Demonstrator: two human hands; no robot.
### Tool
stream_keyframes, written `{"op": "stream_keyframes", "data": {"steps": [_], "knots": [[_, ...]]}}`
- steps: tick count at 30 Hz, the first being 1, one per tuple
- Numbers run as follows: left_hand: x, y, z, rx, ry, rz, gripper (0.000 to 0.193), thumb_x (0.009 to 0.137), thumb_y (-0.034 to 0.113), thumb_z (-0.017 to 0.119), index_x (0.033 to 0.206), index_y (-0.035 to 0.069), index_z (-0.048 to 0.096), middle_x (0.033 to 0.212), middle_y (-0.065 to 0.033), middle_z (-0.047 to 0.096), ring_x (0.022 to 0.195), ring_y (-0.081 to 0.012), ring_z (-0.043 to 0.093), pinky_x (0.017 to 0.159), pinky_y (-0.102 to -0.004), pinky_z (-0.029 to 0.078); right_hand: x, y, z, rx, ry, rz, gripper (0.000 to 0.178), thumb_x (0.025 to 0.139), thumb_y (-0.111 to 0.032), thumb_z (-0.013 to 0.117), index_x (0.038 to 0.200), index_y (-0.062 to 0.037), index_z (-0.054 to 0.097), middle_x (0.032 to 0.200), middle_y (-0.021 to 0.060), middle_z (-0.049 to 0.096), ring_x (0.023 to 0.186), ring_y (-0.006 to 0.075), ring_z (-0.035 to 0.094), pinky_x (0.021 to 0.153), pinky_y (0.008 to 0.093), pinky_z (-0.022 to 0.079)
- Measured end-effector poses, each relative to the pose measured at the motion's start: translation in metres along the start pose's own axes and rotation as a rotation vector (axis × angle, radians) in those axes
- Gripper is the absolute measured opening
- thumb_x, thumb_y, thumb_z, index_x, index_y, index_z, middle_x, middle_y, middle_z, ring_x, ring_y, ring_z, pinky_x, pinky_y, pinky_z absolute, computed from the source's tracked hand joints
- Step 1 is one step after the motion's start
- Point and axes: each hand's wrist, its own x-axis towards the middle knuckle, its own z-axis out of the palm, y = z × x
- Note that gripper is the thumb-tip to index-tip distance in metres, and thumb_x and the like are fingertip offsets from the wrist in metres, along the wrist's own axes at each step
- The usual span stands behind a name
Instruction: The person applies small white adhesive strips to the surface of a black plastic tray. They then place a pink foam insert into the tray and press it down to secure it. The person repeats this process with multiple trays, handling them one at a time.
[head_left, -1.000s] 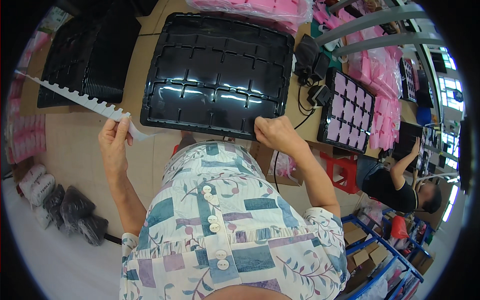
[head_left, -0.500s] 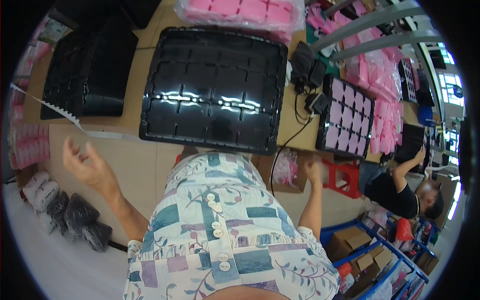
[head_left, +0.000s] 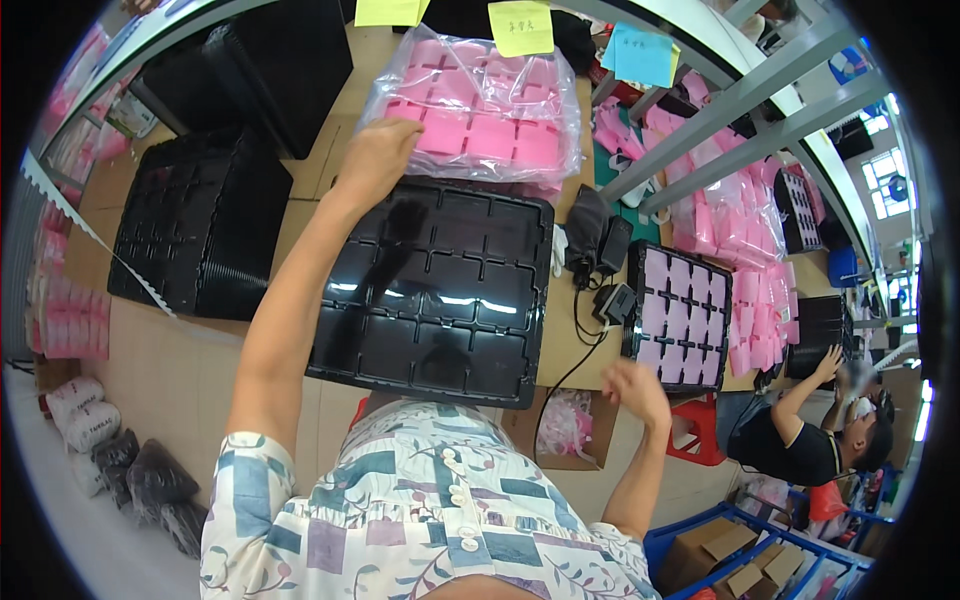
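Note:
My left hand (head_left: pixel 385 155) reaches over the black compartment tray (head_left: pixel 430 290) to the near left corner of a clear plastic bag (head_left: pixel 475 165). Bent and close together, its fingers rest at the pink pieces (head_left: pixel 465 135) that sit in rows inside the bag; what lies between the fingertips is hidden. The black tray is glossy, with raised dividers and nothing in its compartments, and lies at the table's front edge. Off to the right, my right hand (head_left: pixel 640 392) hovers beside the table edge, fingers loosely curled and apart, with nothing seen in it.
Stacked black trays (head_left: pixel 200 225) stand at the left. A tray of lilac pieces (head_left: pixel 685 315), a black adapter with a cable (head_left: pixel 612 302) and bagged pink pieces (head_left: pixel 715 210) are on the right. Grey metal bars (head_left: pixel 720 130) cross above. A co-worker (head_left: pixel 800 430) sits farther right.
My left hand has swung from the left side, off the table, up to the bag of pink pieces. My right hand stays near the table edge. The view has tilted up, showing sticky notes.

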Motion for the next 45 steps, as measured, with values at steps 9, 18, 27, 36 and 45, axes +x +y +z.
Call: {"op": "stream_keyframes", "data": {"steps": [9,18,27,36,45], "knots": [[-0.037,-0.003,0.061,0.251,-0.430,0.124,0.021,0.087,0.023,0.064,0.100,0.006,0.070,0.096,-0.0100,0.068,0.102,-0.0281,0.060,0.099,-0.0450,0.039,0.279,-0.223,-0.037,-0.346,0.655,-0.780,0.018,0.083,-0.022,0.070,0.087,-0.0048,0.068,0.093,0.0135,0.068,0.090,0.0332,0.065,0.082,0.0433,0.050],[-0.039,-0.002,0.029,0.048,-0.144,0.123,0.025,0.084,0.014,0.068,0.104,0.000,0.064,0.105,-0.0150,0.064,0.106,-0.0331,0.057,0.096,-0.0423,0.044,0.338,-0.224,-0.022,-0.400,0.473,-0.705,0.017,0.087,-0.020,0.063,0.092,-0.0034,0.066,0.091,0.0159,0.066,0.089,0.0324,0.064,0.080,0.0439,0.049],[-0.002,0.008,0.050,-1.981,0.055,-1.125,0.084,0.090,0.058,0.059,0.133,-0.009,0.030,0.133,-0.0291,0.046,0.114,-0.0392,0.056,0.095,-0.0443,0.050,0.322,-0.255,-0.093,0.527,0.174,-0.594,0.017,0.095,-0.021,0.061,0.092,-0.0046,0.063,0.081,-0.0030,0.059,0.074,0.0080,0.054,0.070,0.0261,0.045],[0.018,-0.125,0.109,-2.233,-0.479,-1.116,0.065,0.083,0.051,0.072,0.114,-0.002,0.051,0.099,-0.0123,0.058,0.088,-0.0259,0.059,0.083,-0.0324,0.049,0.313,-0.243,-0.081,0.842,-0.015,-0.597,0.012,0.096,-0.021,0.062,0.093,-0.0098,0.064,0.080,-0.0047,0.060,0.073,0.0058,0.056,0.071,0.0250,0.046],[0.053,-0.013,0.045,-1.909,0.320,-1.058,0.034,0.090,0.010,0.067,0.120,-0.001,0.057,0.111,-0.0125,0.065,0.109,-0.0249,0.062,0.099,-0.0400,0.049,0.274,-0.257,-0.046,0.355,0.850,-0.726,0.018,0.095,-0.020,0.061,0.098,-0.0032,0.062,0.087,0.0084,0.067,0.077,0.0220,0.062,0.073,0.0341,0.048]]}}
